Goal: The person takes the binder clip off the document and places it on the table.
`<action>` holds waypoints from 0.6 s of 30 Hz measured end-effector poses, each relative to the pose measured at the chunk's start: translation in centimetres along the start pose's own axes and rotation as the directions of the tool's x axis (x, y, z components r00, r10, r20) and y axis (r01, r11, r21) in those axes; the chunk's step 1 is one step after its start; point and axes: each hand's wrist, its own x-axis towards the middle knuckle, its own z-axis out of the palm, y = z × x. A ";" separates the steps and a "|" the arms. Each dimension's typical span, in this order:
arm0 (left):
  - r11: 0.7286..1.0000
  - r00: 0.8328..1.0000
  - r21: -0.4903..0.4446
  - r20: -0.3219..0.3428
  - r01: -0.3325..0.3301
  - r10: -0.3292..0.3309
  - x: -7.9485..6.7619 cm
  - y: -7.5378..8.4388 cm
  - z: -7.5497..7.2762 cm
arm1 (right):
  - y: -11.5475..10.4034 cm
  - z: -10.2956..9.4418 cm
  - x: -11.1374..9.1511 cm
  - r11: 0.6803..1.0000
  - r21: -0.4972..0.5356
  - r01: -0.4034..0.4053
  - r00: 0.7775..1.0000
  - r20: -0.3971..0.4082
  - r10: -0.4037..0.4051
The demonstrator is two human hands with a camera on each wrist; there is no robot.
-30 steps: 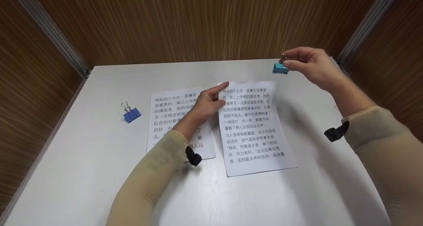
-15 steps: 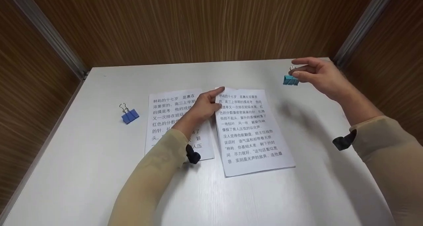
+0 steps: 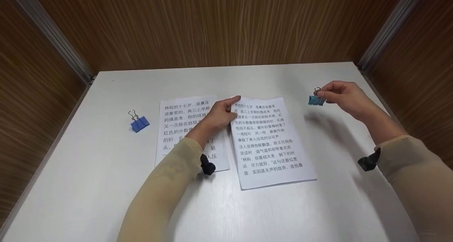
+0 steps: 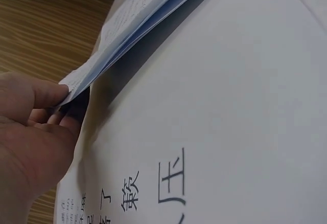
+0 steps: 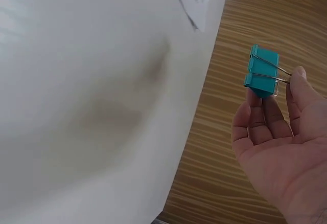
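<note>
My left hand point(image 3: 221, 115) pinches the upper left edge of a stack of printed sheets point(image 3: 272, 146). In the left wrist view the thumb lies on top of the sheets point(image 4: 133, 35), the other fingers beneath, and that edge is lifted. To the right, my right hand point(image 3: 348, 97) holds a teal binder clip point(image 3: 315, 100) in the air above the table. The right wrist view shows the thumb on the wire handles of the clip point(image 5: 264, 69) and fingers behind it. Its mouth side points away from the palm.
A second printed stack point(image 3: 187, 107) lies to the left, partly hidden under my left forearm. Beyond it on the left rests a blue binder clip point(image 3: 140, 124) with its handles up. Wood-grain panels point(image 3: 226, 26) stand behind the white table point(image 3: 226, 213) and on both sides.
My right hand has lowered and shifted slightly right with the teal clip. The right stack's top edge has come down nearer the table, and my left hand keeps its hold there.
</note>
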 end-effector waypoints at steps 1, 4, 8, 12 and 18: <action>1.000 1.000 0.005 0.004 0.000 0.000 0.0 0.0 0.0 | 0.3 0.0 -0.1 1.000 0.007 -0.003 1.000 -0.003 0.003; 1.000 1.000 0.029 0.008 0.003 -0.003 0.0 -0.1 0.0 | 1.0 0.1 -0.2 1.000 0.021 -0.005 1.000 -0.007 0.005; 0.998 1.000 0.065 0.013 0.015 -0.016 0.0 -0.2 0.0 | 1.9 0.1 -0.3 1.000 0.025 -0.018 1.000 0.003 0.018; 0.996 0.999 0.090 0.021 0.028 -0.030 0.0 -0.2 0.1 | 2.9 0.2 -0.4 0.999 0.027 -0.038 0.999 0.018 0.037; 0.993 0.999 0.112 0.022 0.025 -0.028 -0.1 0.0 0.4 | 4.0 0.3 -0.9 0.995 -0.047 -0.087 0.996 0.027 0.088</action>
